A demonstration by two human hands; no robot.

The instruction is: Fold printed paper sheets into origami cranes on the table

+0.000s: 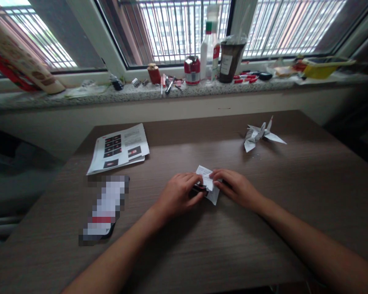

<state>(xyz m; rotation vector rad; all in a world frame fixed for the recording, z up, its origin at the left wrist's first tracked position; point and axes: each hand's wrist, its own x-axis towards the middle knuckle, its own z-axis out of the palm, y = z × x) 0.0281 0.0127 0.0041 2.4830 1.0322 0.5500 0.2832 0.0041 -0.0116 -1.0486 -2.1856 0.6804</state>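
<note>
A small folded piece of printed paper (206, 178) lies at the middle of the table between my two hands. My left hand (181, 192) grips its left side, the fingers curled over it and the thumb below. From the right, my right hand (231, 183) pinches the paper's edge with thumb and fingertips. White print shows on the upper part, and a dark printed patch shows under my left fingers. A white corner points down toward me. Part of the paper is hidden behind my left fingers.
A folded paper crane (257, 134) stands at the back right of the table (178, 253). Printed sheets (119, 149) and a blurred-out phone (106, 208) lie on the left. Along the windowsill (110, 98) stand a can (192, 71), bottles, a dark cup (231, 61) and a yellow basket (322, 70).
</note>
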